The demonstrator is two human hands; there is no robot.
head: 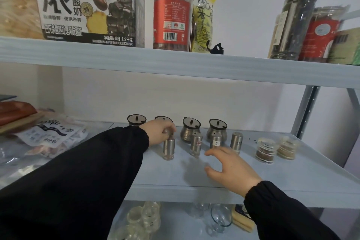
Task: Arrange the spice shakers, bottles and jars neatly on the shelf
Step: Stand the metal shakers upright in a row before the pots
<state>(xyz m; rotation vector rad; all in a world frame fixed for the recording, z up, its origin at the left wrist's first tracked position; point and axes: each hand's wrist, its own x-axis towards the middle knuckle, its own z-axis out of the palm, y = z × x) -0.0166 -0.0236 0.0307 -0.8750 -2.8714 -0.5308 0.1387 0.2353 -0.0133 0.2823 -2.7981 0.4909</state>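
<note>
shakers: brushed metal (satin) | shelf: matt, smooth

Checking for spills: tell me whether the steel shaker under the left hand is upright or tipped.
Upright. The shaker stands on its base on the shelf, the left hand gripping its top.

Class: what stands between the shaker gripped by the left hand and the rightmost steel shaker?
A second shaker and a third shaker, both upright; head view.
</note>
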